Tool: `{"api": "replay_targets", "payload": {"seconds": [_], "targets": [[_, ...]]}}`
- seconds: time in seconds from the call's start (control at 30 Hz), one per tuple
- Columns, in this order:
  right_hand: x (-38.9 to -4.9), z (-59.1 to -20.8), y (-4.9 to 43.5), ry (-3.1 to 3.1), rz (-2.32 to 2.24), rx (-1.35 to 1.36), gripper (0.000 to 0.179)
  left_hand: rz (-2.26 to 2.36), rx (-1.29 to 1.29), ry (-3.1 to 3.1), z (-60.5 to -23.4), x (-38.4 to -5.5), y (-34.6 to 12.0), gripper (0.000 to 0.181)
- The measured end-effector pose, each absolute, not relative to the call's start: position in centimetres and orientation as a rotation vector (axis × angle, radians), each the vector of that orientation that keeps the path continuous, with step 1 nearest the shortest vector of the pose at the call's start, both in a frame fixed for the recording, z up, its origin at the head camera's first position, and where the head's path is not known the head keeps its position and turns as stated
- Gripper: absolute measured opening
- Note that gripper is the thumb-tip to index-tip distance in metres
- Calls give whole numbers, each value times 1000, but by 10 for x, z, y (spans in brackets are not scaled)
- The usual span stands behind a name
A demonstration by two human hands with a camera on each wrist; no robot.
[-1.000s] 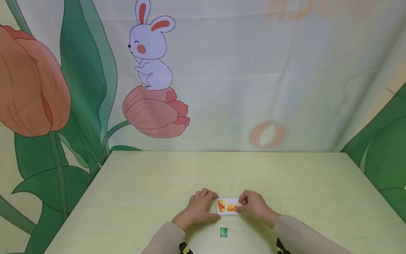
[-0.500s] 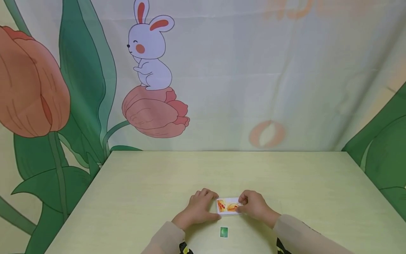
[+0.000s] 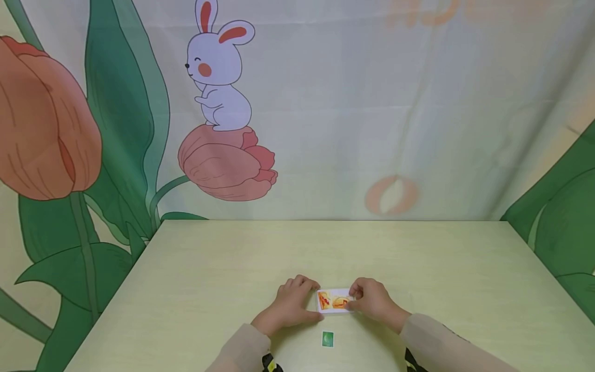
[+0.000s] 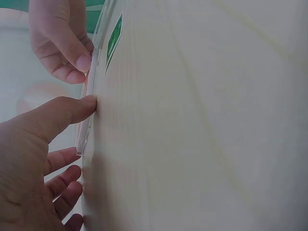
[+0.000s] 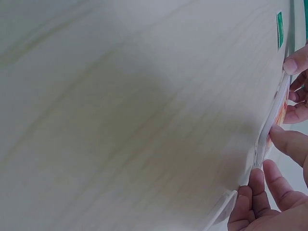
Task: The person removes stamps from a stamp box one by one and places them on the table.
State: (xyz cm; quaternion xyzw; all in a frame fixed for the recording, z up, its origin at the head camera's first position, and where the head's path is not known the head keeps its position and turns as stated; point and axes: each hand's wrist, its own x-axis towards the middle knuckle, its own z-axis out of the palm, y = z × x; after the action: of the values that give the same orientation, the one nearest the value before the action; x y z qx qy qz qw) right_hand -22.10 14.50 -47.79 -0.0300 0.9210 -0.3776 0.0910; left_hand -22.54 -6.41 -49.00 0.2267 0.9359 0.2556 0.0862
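A small flat rectangular case [image 3: 332,311] with clear edges lies on the pale table, with orange-and-yellow pictures [image 3: 341,303] on its white face. My left hand [image 3: 292,305] holds the case's left end, thumb at the near corner and index finger at the far one. At the other end, my right hand [image 3: 373,301] grips the case with curled fingers, its thumb [image 5: 288,139] lying over the picture side. Those fingers hide the right end in the head view. Nearer the front lies a small green picture tile [image 3: 327,339] with a white border, apart from both hands.
A thin clear plastic piece [image 5: 222,211] shows on the table beside the right hand in the right wrist view. Behind the tabletop [image 3: 209,263] hangs a cloth backdrop [image 3: 325,129] printed with a rabbit and tulips.
The head view has shifted very slightly. Both hands, the case and the green tile keep their places on the table.
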Motion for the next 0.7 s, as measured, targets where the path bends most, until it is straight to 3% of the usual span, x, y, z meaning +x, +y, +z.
{"api": "replay_targets", "payload": {"seconds": [0.7], "targets": [[-225, -478, 145, 2678, -1087, -77, 24, 748, 670, 2788, -492, -228, -64, 61]]}}
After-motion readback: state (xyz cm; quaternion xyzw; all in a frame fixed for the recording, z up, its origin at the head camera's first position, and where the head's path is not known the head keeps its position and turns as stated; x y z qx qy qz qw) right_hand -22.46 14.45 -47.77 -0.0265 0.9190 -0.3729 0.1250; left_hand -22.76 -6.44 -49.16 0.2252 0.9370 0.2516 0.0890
